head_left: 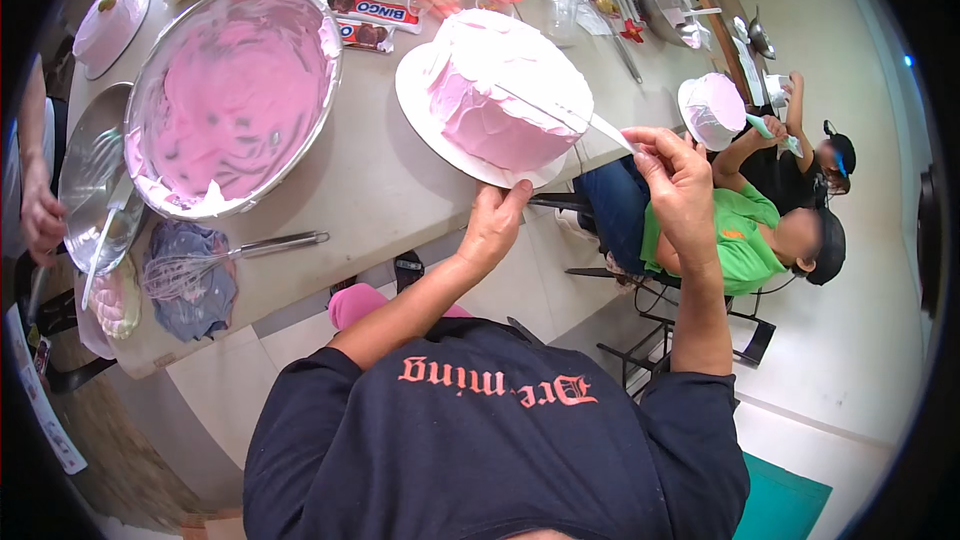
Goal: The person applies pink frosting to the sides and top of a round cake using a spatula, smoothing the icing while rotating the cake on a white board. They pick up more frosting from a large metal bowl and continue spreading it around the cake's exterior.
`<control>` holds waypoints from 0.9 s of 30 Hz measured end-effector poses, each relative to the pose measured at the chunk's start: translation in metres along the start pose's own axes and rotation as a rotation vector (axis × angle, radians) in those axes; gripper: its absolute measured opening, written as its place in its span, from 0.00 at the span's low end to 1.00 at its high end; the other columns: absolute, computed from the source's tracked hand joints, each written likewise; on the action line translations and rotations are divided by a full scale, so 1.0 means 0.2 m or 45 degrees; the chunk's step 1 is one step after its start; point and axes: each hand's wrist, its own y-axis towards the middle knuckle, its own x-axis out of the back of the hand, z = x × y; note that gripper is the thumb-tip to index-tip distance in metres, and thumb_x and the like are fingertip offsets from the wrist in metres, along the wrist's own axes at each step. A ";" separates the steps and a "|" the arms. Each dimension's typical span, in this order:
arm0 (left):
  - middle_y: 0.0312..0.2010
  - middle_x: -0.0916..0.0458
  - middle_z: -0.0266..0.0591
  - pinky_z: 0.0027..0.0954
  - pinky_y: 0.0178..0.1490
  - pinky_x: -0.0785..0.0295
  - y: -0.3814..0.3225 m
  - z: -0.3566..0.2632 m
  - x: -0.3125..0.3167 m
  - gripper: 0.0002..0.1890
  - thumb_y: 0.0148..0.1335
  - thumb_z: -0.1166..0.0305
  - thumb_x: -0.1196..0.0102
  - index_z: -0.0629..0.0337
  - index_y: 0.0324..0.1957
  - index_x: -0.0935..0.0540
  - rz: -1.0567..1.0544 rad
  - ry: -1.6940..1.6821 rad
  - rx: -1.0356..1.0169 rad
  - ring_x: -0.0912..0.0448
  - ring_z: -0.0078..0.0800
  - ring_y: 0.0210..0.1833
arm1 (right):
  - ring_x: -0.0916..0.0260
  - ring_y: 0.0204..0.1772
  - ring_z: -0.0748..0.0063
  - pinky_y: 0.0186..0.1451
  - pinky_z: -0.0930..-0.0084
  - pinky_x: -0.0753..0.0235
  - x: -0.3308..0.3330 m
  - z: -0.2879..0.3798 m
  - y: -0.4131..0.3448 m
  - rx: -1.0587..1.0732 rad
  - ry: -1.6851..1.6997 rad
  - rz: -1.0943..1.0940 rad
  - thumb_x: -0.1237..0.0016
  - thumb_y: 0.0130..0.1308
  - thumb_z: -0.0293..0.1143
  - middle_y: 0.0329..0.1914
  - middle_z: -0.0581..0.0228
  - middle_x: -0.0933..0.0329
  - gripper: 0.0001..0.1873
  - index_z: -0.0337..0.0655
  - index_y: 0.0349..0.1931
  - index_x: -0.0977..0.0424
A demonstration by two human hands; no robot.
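A cake coated in pink cream [510, 120] sits on a white round cake board [411, 94] at the table's near edge. My left hand [491, 225] holds the near rim of that board, thumb on top and fingers hidden beneath. In my right hand [675, 180] is a thin spreading knife [611, 133], pinched between thumb and fingers at its near end. Its blade lies across the cake's top, against the cream, which is ridged and uneven. Glare washes out the far part of the cake's top.
Left of the cake stands a large metal bowl [232, 97] smeared with pink cream. A whisk [277, 244] rests on a grey cloth [195, 307]. Biscuit packets [375, 11] lie beyond. At right, a person in green [750, 232] sits beside a smaller pink cake [712, 109]. Another person's hand [41, 217] is at far left.
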 end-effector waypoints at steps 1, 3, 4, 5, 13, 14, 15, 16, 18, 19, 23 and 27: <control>0.50 0.26 0.44 0.34 0.58 0.30 0.00 0.00 0.00 0.19 0.68 0.67 0.51 0.71 0.55 0.31 0.026 0.047 0.001 0.27 0.31 0.52 | 0.30 0.40 0.83 0.47 0.86 0.31 -0.02 0.01 -0.01 -0.056 0.072 -0.010 0.56 0.64 0.17 0.35 0.70 0.24 0.11 0.35 0.44 0.23; 0.50 0.26 0.44 0.34 0.58 0.30 0.00 0.00 -0.01 0.19 0.68 0.67 0.51 0.72 0.55 0.31 0.012 -0.016 -0.014 0.27 0.31 0.52 | 0.31 0.39 0.83 0.46 0.86 0.31 -0.04 0.01 -0.03 -0.092 0.151 -0.017 0.56 0.64 0.17 0.35 0.71 0.24 0.11 0.35 0.45 0.23; 0.50 0.26 0.44 0.34 0.58 0.29 0.00 0.01 -0.01 0.19 0.68 0.67 0.51 0.72 0.54 0.31 0.004 -0.048 -0.022 0.27 0.31 0.52 | 0.31 0.38 0.83 0.46 0.86 0.31 -0.05 -0.01 -0.04 -0.073 0.159 -0.009 0.56 0.64 0.17 0.34 0.71 0.24 0.11 0.34 0.45 0.23; 0.50 0.26 0.44 0.34 0.57 0.29 -0.01 0.01 -0.02 0.19 0.68 0.67 0.51 0.72 0.54 0.31 -0.002 -0.060 -0.005 0.27 0.31 0.52 | 0.32 0.38 0.83 0.45 0.86 0.31 -0.05 -0.02 -0.05 -0.054 0.166 -0.002 0.56 0.64 0.17 0.34 0.71 0.25 0.11 0.34 0.45 0.23; 0.52 0.27 0.45 0.35 0.57 0.28 -0.01 -0.01 0.01 0.20 0.67 0.67 0.51 0.71 0.56 0.32 0.045 -0.071 0.106 0.27 0.31 0.53 | 0.30 0.32 0.73 0.36 0.79 0.31 0.03 -0.02 -0.24 0.017 0.044 -0.083 0.54 0.59 0.15 0.29 0.61 0.25 0.11 0.33 0.41 0.23; 0.53 0.27 0.45 0.35 0.57 0.29 -0.01 -0.01 0.01 0.20 0.68 0.67 0.51 0.71 0.56 0.32 0.038 -0.082 0.094 0.27 0.31 0.53 | 0.28 0.33 0.73 0.38 0.79 0.30 0.04 -0.01 -0.24 -0.081 0.147 -0.118 0.55 0.60 0.15 0.30 0.62 0.25 0.11 0.33 0.41 0.23; 0.53 0.28 0.45 0.35 0.57 0.29 -0.01 -0.01 0.00 0.20 0.68 0.67 0.50 0.71 0.56 0.32 0.038 -0.092 0.084 0.27 0.31 0.54 | 0.28 0.33 0.73 0.38 0.79 0.30 0.04 -0.02 -0.24 -0.059 0.156 -0.130 0.55 0.60 0.15 0.30 0.62 0.25 0.11 0.33 0.41 0.23; 0.54 0.28 0.45 0.36 0.58 0.29 -0.02 -0.01 -0.01 0.21 0.68 0.66 0.50 0.70 0.57 0.32 0.038 -0.101 0.074 0.28 0.31 0.54 | 0.28 0.34 0.73 0.39 0.79 0.29 0.03 -0.03 -0.23 -0.037 0.165 -0.141 0.55 0.60 0.15 0.31 0.61 0.25 0.11 0.33 0.41 0.23; 0.54 0.28 0.44 0.36 0.58 0.29 -0.02 0.01 -0.01 0.21 0.68 0.66 0.50 0.70 0.57 0.33 0.027 -0.070 0.040 0.28 0.31 0.55 | 0.26 0.35 0.71 0.40 0.79 0.29 0.00 -0.02 -0.19 0.014 0.139 -0.128 0.56 0.60 0.16 0.32 0.60 0.25 0.11 0.33 0.42 0.24; 0.54 0.28 0.44 0.36 0.58 0.30 -0.01 0.03 0.00 0.22 0.68 0.66 0.50 0.69 0.57 0.33 0.019 -0.054 0.022 0.29 0.31 0.55 | 0.27 0.34 0.70 0.40 0.78 0.29 -0.03 0.00 -0.18 0.037 0.122 -0.116 0.56 0.60 0.16 0.32 0.59 0.25 0.11 0.33 0.42 0.24; 0.55 0.29 0.43 0.36 0.59 0.31 -0.02 0.05 0.00 0.22 0.68 0.65 0.50 0.68 0.58 0.34 0.007 -0.072 0.035 0.29 0.31 0.56 | 0.28 0.31 0.66 0.36 0.75 0.30 -0.09 0.03 -0.13 0.113 0.061 -0.069 0.55 0.60 0.16 0.30 0.57 0.27 0.10 0.32 0.42 0.25; 0.54 0.28 0.42 0.36 0.59 0.31 -0.02 0.06 -0.01 0.22 0.68 0.66 0.49 0.68 0.58 0.33 -0.019 -0.106 0.043 0.29 0.30 0.55 | 0.30 0.30 0.66 0.35 0.74 0.31 -0.10 0.03 -0.17 0.111 0.042 -0.033 0.55 0.60 0.16 0.29 0.57 0.27 0.11 0.33 0.42 0.24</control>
